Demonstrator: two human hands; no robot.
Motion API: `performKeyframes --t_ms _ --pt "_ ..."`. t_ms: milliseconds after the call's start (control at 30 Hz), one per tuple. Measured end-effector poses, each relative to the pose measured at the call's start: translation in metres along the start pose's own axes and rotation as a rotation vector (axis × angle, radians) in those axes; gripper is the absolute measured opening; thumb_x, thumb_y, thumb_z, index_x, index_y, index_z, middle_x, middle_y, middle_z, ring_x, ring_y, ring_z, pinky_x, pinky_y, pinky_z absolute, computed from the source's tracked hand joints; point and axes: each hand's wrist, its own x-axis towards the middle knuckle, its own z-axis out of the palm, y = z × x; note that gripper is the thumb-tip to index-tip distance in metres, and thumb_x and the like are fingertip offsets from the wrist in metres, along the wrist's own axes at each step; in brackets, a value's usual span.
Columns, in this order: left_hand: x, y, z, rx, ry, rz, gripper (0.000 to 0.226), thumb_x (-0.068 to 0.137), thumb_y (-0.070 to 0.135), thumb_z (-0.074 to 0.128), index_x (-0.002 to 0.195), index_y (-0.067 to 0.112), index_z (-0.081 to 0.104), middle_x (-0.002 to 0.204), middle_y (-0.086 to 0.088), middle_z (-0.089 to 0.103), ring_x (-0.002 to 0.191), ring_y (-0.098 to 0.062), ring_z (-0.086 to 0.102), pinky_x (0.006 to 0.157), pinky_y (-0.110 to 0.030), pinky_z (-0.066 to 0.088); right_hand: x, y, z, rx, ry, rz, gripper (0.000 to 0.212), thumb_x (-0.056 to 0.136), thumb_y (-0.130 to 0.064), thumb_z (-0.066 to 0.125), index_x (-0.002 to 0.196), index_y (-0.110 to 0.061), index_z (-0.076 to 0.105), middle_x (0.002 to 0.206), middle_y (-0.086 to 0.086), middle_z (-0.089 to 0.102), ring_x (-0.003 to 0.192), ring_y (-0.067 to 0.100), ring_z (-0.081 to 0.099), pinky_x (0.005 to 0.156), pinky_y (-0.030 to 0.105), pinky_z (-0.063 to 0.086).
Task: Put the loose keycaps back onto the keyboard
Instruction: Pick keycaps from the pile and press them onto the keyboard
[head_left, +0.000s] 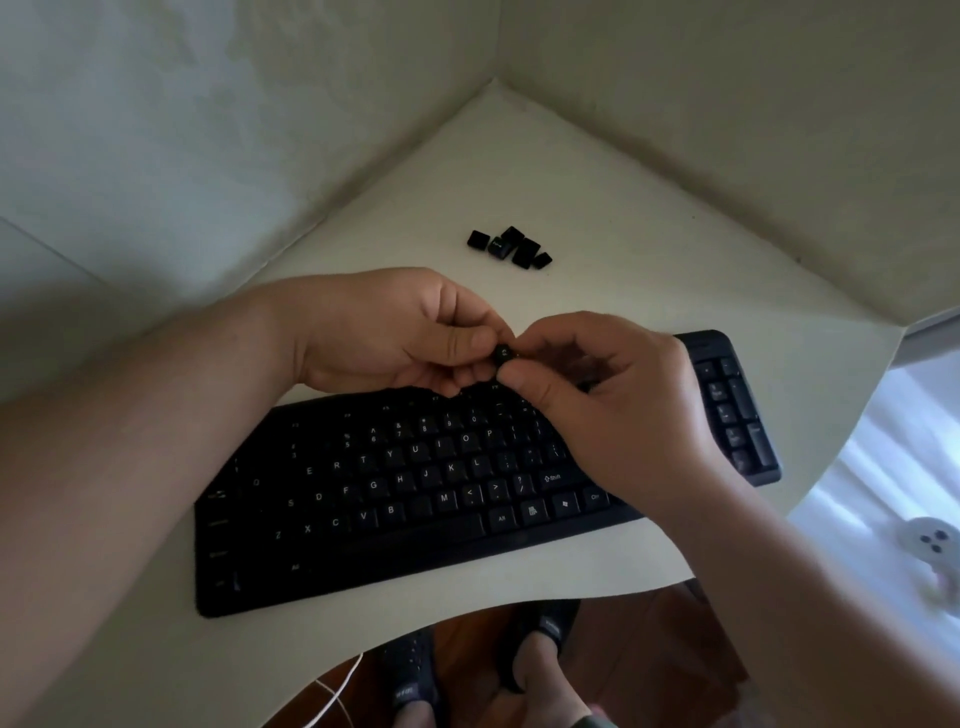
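Note:
A black keyboard (415, 499) lies slanted across the white table (597, 218). Above its top row, my left hand (395, 332) and my right hand (608, 395) meet, and both pinch one small black keycap (502, 355) between thumb and fingertips. The cap hangs just over the keyboard's upper edge, apart from the keys. A small heap of several loose black keycaps (511, 247) rests on the table beyond my hands. My right hand hides part of the keyboard's right middle section.
Two walls meet in a corner behind the table. The table's curved front edge (519, 600) runs just below the keyboard. Under it show a wooden floor, my feet in dark slippers (540, 639) and a white cable (337, 691).

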Motion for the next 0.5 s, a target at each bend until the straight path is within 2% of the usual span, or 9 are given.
performKeyframes --t_ms 100,200,367,433,500 --pt "-0.004 0.001 0.001 0.038 0.004 0.001 0.030 0.093 0.023 0.058 0.111 0.003 0.072 0.085 -0.002 0.066 0.078 -0.010 0.059 0.075 -0.022 0.053 -0.001 0.000 0.005 -0.035 0.005 -0.044 0.020 0.080 -0.025 0.086 0.098 -0.020 0.078 0.085 -0.011 0.072 0.077 0.013 0.069 0.068 0.029 0.057" --pt "-0.006 0.001 0.005 0.029 0.007 0.021 0.027 0.094 0.026 0.060 0.101 0.002 0.071 0.084 -0.006 0.064 0.075 -0.010 0.058 0.074 -0.022 0.053 -0.003 -0.003 0.011 -0.098 0.051 -0.135 0.025 0.077 -0.025 0.089 0.097 -0.016 0.077 0.082 -0.009 0.068 0.073 0.012 0.065 0.065 0.021 0.053" --pt "-0.009 0.001 0.005 0.060 0.040 0.060 0.050 0.093 0.029 0.059 0.111 -0.018 0.061 0.081 -0.008 0.063 0.072 -0.011 0.057 0.072 -0.022 0.053 -0.008 -0.003 0.014 -0.190 0.152 -0.252 0.022 0.084 -0.025 0.086 0.098 -0.010 0.078 0.086 -0.001 0.069 0.070 0.012 0.064 0.061 0.026 0.053" --pt "-0.013 0.004 0.004 0.037 0.034 0.069 0.047 0.091 0.027 0.060 0.114 -0.014 0.066 0.084 -0.007 0.066 0.073 -0.010 0.059 0.073 -0.022 0.054 -0.009 -0.003 0.016 -0.183 0.188 -0.298 0.018 0.087 -0.021 0.084 0.099 -0.008 0.079 0.090 0.002 0.071 0.074 0.012 0.067 0.062 0.025 0.055" --pt "-0.019 0.006 0.001 0.024 0.040 0.067 0.034 0.088 0.024 0.064 0.110 0.000 0.074 0.088 -0.006 0.069 0.076 -0.010 0.061 0.074 -0.021 0.055 -0.008 -0.005 0.018 -0.179 0.194 -0.308 0.016 0.088 -0.018 0.083 0.099 -0.007 0.080 0.091 0.003 0.073 0.077 0.010 0.068 0.064 0.023 0.055"
